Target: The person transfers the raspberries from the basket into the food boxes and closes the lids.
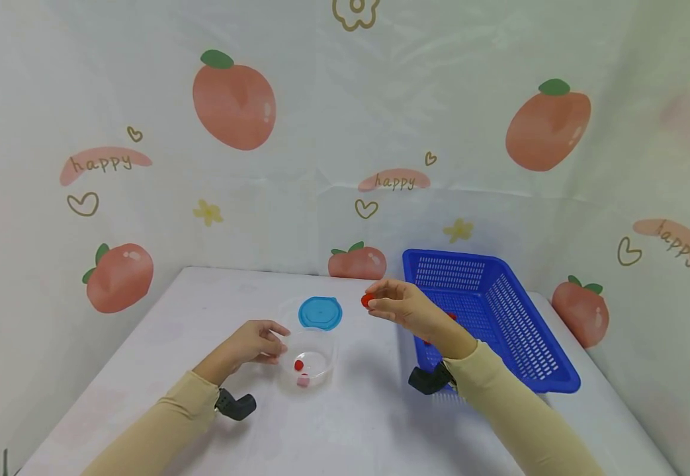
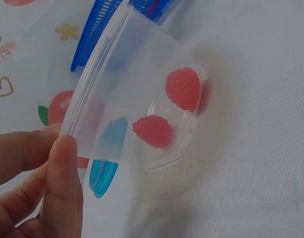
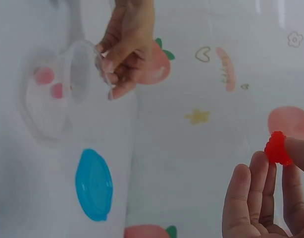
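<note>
My left hand (image 1: 259,342) pinches the rim of a clear plastic tub (image 2: 142,59) standing on the table. Inside the tub lie two red raspberries (image 2: 183,89), seen through its wall in the left wrist view. My right hand (image 1: 407,307) is raised between the tub and a blue basket (image 1: 517,330). Between its thumb and fingertips it holds another red raspberry (image 3: 278,148), plain to see in the right wrist view. A few red pieces show in the basket, partly hidden by the right hand and forearm.
A blue lid (image 1: 320,313) lies flat on the white table (image 1: 214,297) just behind the tub. The basket takes up the table's right side. A fruit-printed white cloth (image 1: 297,185) hangs behind the table.
</note>
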{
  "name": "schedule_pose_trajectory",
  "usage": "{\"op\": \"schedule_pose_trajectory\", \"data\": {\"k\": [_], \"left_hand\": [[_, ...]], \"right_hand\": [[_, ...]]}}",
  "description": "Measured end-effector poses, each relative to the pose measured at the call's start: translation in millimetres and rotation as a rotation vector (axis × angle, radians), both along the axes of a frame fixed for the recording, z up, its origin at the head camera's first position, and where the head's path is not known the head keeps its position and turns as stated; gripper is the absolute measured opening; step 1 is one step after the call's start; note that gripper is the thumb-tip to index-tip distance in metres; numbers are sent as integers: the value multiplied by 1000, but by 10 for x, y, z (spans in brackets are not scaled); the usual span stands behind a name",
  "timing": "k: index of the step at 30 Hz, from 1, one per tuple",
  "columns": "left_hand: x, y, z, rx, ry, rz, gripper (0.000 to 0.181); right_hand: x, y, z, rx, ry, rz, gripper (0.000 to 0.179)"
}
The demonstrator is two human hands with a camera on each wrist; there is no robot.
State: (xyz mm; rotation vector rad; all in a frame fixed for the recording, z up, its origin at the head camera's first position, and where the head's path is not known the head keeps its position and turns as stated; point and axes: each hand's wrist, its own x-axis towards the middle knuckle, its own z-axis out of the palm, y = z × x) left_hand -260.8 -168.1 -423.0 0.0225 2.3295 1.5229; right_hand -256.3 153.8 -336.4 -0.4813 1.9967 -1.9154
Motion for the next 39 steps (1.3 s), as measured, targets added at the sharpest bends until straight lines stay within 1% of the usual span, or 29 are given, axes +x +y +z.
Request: {"op": "schedule_pose_trajectory", "data": {"k": [8, 13, 16, 21, 28, 33, 39], "left_hand": [[-9, -7, -16, 0, 5, -5, 39], [-5, -4, -16, -4, 3, -1, 39], [0, 0, -9, -1, 1, 1, 39], [6, 3, -4, -6, 6, 3, 39], [3, 3, -10, -5, 6, 6, 39], [7, 4, -5, -11, 0, 10, 40], [6, 9, -2, -14, 0, 9, 39]], "right_hand": [[72, -202, -160, -16, -28, 2, 21], [101, -322, -289, -50, -56, -12, 20], [119, -391, -369, -47, -62, -15, 20], [145, -491, -502, -17, -66, -20, 23], [122, -593, -705, 79, -44, -31, 25], [112, -639, -788, 140, -38, -43, 26], [100, -666, -848, 176, -33, -66, 26]]}}
